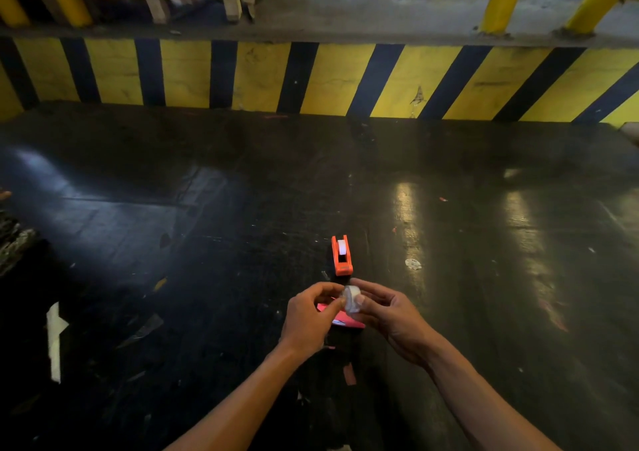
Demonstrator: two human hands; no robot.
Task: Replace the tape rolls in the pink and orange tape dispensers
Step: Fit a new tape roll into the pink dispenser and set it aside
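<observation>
From the head camera, we take the orange tape dispenser (342, 255) as our marker: it stands on the dark floor (207, 243) with a white roll seated in it. Just nearer to us, our left hand (307, 316) and right hand (383, 316) pinch a whitish tape roll (352, 298) between their fingertips. Under the hands, nearer still than the orange one, lies the pink tape dispenser (340, 319), mostly hidden. Well beyond the orange dispenser runs a yellow-and-black striped curb (311, 77).
</observation>
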